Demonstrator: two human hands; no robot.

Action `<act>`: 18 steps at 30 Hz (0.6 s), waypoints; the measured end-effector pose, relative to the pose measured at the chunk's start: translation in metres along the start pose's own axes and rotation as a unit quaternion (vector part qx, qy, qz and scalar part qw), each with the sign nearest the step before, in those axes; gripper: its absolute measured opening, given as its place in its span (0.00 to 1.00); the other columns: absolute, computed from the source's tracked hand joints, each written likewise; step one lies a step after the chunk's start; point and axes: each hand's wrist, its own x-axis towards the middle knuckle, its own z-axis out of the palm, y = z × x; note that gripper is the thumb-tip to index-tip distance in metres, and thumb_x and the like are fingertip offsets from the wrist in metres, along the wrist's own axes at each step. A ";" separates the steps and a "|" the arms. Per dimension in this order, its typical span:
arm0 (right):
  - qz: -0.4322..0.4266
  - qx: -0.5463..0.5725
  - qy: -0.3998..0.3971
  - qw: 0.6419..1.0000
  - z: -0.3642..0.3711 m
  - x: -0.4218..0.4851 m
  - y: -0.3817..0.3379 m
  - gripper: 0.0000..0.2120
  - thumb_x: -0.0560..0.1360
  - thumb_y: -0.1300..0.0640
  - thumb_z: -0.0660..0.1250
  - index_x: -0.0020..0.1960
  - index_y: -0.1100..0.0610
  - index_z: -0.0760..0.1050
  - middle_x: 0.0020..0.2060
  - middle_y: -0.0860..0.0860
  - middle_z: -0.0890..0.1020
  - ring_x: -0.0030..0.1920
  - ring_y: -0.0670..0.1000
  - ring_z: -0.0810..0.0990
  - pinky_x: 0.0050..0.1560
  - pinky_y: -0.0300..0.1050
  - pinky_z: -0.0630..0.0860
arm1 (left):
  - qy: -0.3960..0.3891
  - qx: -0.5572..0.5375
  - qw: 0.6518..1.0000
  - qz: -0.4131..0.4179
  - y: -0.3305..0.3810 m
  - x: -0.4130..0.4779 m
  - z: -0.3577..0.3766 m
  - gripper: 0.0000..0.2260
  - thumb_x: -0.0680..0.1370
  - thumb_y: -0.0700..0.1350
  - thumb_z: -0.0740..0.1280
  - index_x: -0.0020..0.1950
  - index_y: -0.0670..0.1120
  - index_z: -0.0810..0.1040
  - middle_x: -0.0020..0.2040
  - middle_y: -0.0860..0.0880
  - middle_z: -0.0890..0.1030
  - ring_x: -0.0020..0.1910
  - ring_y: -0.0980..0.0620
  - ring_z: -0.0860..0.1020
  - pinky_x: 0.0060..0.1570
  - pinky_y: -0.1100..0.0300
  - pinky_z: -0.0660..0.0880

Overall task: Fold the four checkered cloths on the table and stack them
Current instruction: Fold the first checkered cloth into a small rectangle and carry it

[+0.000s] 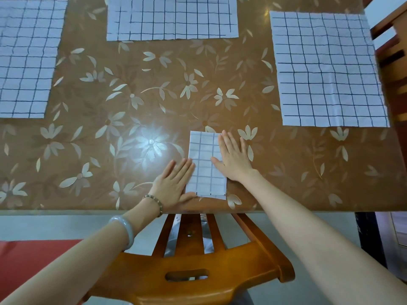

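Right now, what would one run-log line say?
step: pressing folded checkered cloth | left hand: flat on left edge | right hand: flat on right edge | unfolded cloths: three on table

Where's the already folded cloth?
In the head view, the folded cloth lies near the front edge of the table, between the left hand and right hand, which touch its sides.

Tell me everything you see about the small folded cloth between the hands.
The folded cloth is white fabric with thin dark grid lines, folded into a narrow rectangle; a lower layer peeks out along its near edge. It lies flat on the brown table, near its front edge. The left hand touches its left side with straight fingers; the right hand lies flat on its right side.
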 end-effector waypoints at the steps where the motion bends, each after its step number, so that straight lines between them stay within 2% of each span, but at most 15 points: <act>1: 0.005 0.017 0.008 1.000 -0.005 -0.002 -0.005 0.37 0.79 0.40 0.50 0.78 0.58 0.40 0.77 0.55 0.40 0.77 0.54 0.37 0.73 0.58 0.35 | 0.003 0.000 1.000 0.001 0.000 0.000 -0.003 0.37 0.79 0.67 0.41 0.77 0.40 0.55 0.76 0.42 0.57 0.76 0.47 0.46 0.73 0.44 0.50; 2: 0.000 0.021 0.029 0.999 -0.009 -0.005 -0.013 0.37 0.79 0.40 0.52 0.78 0.57 0.40 0.77 0.56 0.39 0.76 0.55 0.37 0.73 0.58 0.35 | 0.007 0.000 1.000 0.001 -0.002 0.000 -0.005 0.37 0.79 0.67 0.42 0.76 0.41 0.56 0.76 0.43 0.57 0.76 0.48 0.46 0.73 0.44 0.50; 4: -0.054 0.010 0.066 0.996 -0.007 -0.014 -0.040 0.35 0.80 0.41 0.49 0.78 0.58 0.40 0.77 0.56 0.39 0.76 0.55 0.37 0.73 0.56 0.33 | 0.016 0.004 1.000 0.004 -0.006 0.000 -0.009 0.34 0.80 0.65 0.42 0.76 0.42 0.57 0.76 0.44 0.59 0.76 0.48 0.46 0.73 0.44 0.49; 7: -0.122 -0.027 0.037 0.992 0.016 -0.030 -0.068 0.34 0.79 0.40 0.41 0.77 0.60 0.42 0.77 0.56 0.44 0.77 0.53 0.40 0.73 0.54 0.32 | 0.015 0.017 1.000 0.009 -0.009 0.000 -0.009 0.30 0.81 0.61 0.44 0.76 0.43 0.57 0.77 0.44 0.58 0.77 0.47 0.47 0.73 0.43 0.48; 13: -0.093 -0.070 0.010 0.993 0.035 -0.043 -0.034 0.37 0.78 0.34 0.37 0.76 0.59 0.47 0.76 0.55 0.54 0.76 0.52 0.48 0.73 0.59 0.41 | -0.022 0.019 1.000 -0.003 -0.010 -0.001 -0.009 0.31 0.80 0.62 0.44 0.77 0.44 0.55 0.77 0.45 0.56 0.77 0.46 0.48 0.73 0.42 0.49; 14: -0.091 -0.069 0.005 0.993 0.033 -0.043 -0.029 0.37 0.77 0.34 0.35 0.76 0.58 0.47 0.76 0.55 0.54 0.76 0.52 0.47 0.73 0.59 0.41 | -0.027 0.018 0.999 -0.004 -0.010 -0.001 -0.010 0.31 0.81 0.63 0.44 0.77 0.44 0.55 0.77 0.45 0.56 0.77 0.46 0.47 0.73 0.42 0.49; 16: -0.090 -0.068 0.000 0.994 0.030 -0.045 -0.018 0.39 0.76 0.33 0.32 0.77 0.58 0.43 0.77 0.54 0.48 0.76 0.52 0.42 0.73 0.59 0.37 | -0.035 0.018 0.999 -0.006 -0.009 -0.001 -0.011 0.31 0.81 0.63 0.43 0.77 0.45 0.55 0.77 0.46 0.56 0.77 0.47 0.46 0.73 0.42 0.49; 18: -0.090 -0.065 -0.006 0.994 0.028 -0.049 -0.010 0.38 0.76 0.33 0.34 0.77 0.56 0.38 0.76 0.52 0.41 0.76 0.51 0.37 0.73 0.58 0.34 | -0.034 0.008 0.999 -0.011 -0.009 -0.001 -0.011 0.31 0.81 0.63 0.42 0.77 0.45 0.55 0.77 0.46 0.57 0.77 0.47 0.45 0.73 0.43 0.48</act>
